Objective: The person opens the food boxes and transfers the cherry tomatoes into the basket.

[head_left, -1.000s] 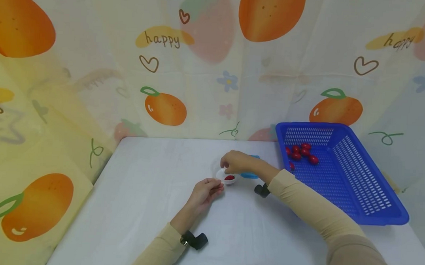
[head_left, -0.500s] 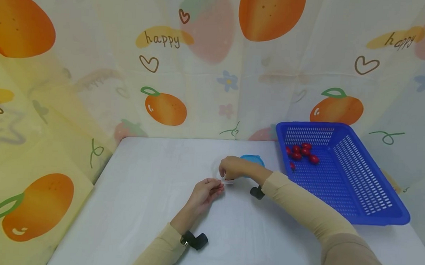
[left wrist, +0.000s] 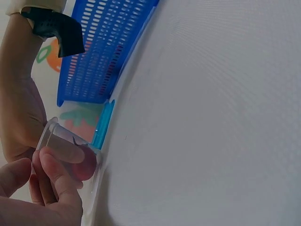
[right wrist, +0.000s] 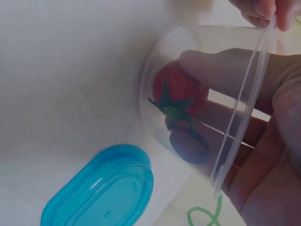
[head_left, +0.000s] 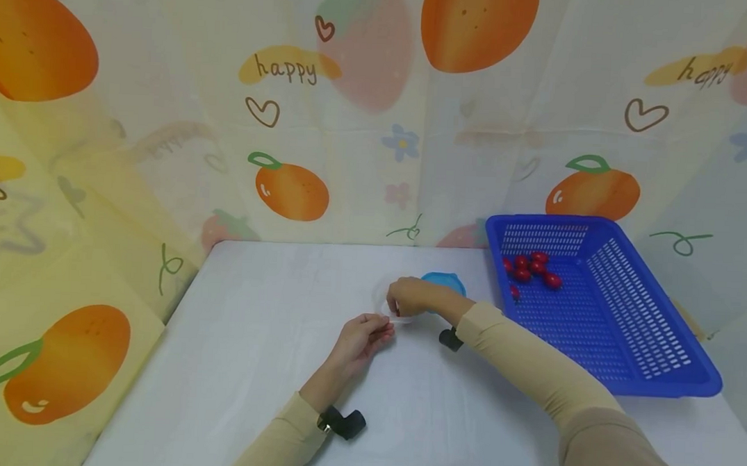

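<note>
A clear plastic container (right wrist: 157,56) stands on the white table, largely covered by the hands in the head view. My left hand (head_left: 359,338) pinches its near rim between thumb and fingers. From above, my right hand (head_left: 414,295) reaches inside it. The right wrist view shows a red cherry tomato (right wrist: 181,87) with a green stem top near the container's bottom. Thumb and fingers of the right hand grip that tomato from both sides.
A blue lid (head_left: 444,283) lies on the table just behind the right hand. At the right stands a blue perforated basket (head_left: 656,363) with several cherry tomatoes (head_left: 537,268) at its far left. A printed cloth hangs behind the table.
My right hand has moved down into the container and now hides the cherry tomato in the head view. More of the blue lid shows. The left hand keeps its place.
</note>
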Tool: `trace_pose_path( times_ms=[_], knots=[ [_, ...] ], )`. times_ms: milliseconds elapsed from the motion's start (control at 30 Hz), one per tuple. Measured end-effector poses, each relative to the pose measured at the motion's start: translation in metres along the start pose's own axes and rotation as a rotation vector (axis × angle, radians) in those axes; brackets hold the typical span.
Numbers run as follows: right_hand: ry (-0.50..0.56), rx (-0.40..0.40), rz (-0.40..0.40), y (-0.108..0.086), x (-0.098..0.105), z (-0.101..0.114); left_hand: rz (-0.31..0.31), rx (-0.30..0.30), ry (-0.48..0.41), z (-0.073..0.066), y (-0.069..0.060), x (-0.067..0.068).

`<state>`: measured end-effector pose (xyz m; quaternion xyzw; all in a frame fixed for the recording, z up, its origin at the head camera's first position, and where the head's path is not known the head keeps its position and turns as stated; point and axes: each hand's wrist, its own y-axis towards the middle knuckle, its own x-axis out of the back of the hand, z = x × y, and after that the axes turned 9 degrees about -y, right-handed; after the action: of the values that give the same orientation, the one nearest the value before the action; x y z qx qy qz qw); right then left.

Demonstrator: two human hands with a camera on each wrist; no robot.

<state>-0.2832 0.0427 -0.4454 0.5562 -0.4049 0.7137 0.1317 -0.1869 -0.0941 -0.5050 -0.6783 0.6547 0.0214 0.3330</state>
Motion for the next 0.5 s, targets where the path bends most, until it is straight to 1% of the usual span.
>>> trace_pose_path(
  times_ms=[200,400,500],
  knots=[
    [0.009,0.019,-0.041,-0.0014,-0.0010,-0.0007,-0.007,0.002,0.004,-0.0002,-0.0002,-0.0001],
    [0.056,0.049,-0.090,-0.0051,0.0006,-0.0013,0.002,0.004,-0.001,0.0003,0.0005,0.0001],
    [0.079,0.058,-0.113,-0.0078,0.0016,-0.0030,-0.003,0.008,-0.005,0.0001,0.0004,-0.0004]
  ],
)
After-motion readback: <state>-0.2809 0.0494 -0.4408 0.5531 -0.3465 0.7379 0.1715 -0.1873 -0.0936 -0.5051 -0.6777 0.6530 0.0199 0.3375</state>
